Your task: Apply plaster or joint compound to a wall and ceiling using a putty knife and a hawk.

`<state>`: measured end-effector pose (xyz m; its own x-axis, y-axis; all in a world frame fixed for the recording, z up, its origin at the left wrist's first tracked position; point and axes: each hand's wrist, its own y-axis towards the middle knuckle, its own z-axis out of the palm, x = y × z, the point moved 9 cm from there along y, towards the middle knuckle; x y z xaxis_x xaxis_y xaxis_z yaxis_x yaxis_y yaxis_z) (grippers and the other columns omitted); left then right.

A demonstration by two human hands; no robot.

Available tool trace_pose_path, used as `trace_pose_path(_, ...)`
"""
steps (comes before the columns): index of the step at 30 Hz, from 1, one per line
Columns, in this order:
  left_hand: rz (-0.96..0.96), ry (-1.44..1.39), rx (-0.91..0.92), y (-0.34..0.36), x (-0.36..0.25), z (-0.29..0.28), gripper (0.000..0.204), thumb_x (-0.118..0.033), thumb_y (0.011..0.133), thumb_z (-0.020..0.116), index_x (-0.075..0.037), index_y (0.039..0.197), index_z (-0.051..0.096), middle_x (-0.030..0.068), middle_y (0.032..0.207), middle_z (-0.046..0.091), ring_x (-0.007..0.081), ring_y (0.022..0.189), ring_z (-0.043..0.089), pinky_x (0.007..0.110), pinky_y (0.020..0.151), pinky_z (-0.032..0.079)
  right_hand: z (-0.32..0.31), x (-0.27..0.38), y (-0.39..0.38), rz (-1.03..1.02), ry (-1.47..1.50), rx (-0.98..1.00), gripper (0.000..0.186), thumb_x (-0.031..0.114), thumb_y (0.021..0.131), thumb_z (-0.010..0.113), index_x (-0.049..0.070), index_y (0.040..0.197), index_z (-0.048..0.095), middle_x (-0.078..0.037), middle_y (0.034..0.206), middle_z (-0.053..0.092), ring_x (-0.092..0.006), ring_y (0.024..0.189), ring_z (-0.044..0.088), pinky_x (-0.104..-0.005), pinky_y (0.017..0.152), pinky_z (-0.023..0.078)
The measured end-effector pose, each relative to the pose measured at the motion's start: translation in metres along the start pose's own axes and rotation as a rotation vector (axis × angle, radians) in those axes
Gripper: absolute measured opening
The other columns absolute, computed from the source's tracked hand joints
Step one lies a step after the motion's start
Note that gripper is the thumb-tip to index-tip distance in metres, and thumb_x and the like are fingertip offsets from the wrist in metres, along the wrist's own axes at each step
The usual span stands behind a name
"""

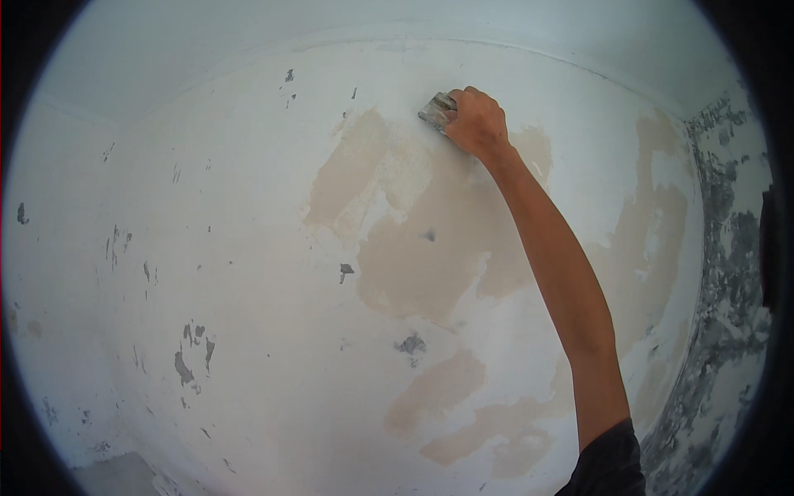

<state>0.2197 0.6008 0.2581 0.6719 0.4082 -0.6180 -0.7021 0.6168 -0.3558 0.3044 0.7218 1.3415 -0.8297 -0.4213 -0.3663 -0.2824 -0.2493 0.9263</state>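
My right hand (480, 122) is closed on a putty knife (435, 112), whose short, flat grey blade is smeared with pale and dark matter. The fingers hide its handle. Its blade lies at or very near the upper part of the white wall (273, 182), just above a broad beige damp-looking patch (430, 248). From the lower right my bare forearm stretches up across the wall, with a dark sleeve at its lower end. My left hand is not in view.
Several dark grey chips and bare spots (184, 364) mark the wall, mostly on its left. More beige patches (653, 231) spread over the right side. A mottled grey-and-white side wall (719, 248) meets it at the right corner; the ceiling (372, 18) runs above.
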Motion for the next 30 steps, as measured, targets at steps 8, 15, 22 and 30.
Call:
trace_pose_path(8, 0.057, -0.015, 0.030, -0.004, 0.005, -0.002, 0.013, -0.004, 0.089, 0.057, -0.014, 0.091, 0.049, 0.0020, 0.060, 0.050, 0.0121, 0.040, 0.042, 0.027, 0.034, 0.028, -0.002, 0.035, -0.028, 0.124, 0.537, 0.328, 0.027, 0.013, 0.084, 0.067, 0.001, 0.108, 0.072, -0.021, 0.100, 0.071, -0.0316, 0.092, 0.069, -0.0403, 0.082, 0.054)
trace_pose_path(15, -0.086, 0.053, -0.015, -0.042, -0.029, 0.017, 0.011, -0.006, 0.092, 0.056, -0.015, 0.090, 0.049, 0.0017, 0.059, 0.050, 0.0110, 0.040, 0.040, 0.026, 0.033, 0.027, -0.014, 0.004, -0.030, 0.099, 0.178, 0.171, 0.028, 0.013, 0.084, 0.067, 0.002, 0.109, 0.071, -0.020, 0.097, 0.071, -0.0324, 0.088, 0.069, -0.0391, 0.080, 0.054)
trace_pose_path(22, -0.024, 0.020, 0.018, -0.040, -0.028, 0.024, 0.011, -0.007, 0.094, 0.056, -0.015, 0.090, 0.050, 0.0015, 0.058, 0.049, 0.0108, 0.039, 0.040, 0.026, 0.033, 0.027, -0.005, 0.055, -0.063, 0.013, 0.457, 0.253, 0.029, 0.013, 0.083, 0.070, -0.002, 0.109, 0.070, -0.016, 0.089, 0.072, -0.0269, 0.082, 0.069, -0.0350, 0.077, 0.054)
trace_pose_path(30, 0.084, -0.008, -0.071, 0.012, 0.027, -0.023, 0.010, -0.008, 0.094, 0.057, -0.014, 0.090, 0.051, 0.0018, 0.057, 0.049, 0.0118, 0.039, 0.041, 0.027, 0.032, 0.028, -0.008, 0.019, 0.027, 0.227, 0.339, -0.057, 0.027, 0.014, 0.082, 0.068, 0.000, 0.104, 0.071, -0.019, 0.094, 0.072, -0.0350, 0.086, 0.069, -0.0414, 0.075, 0.055)
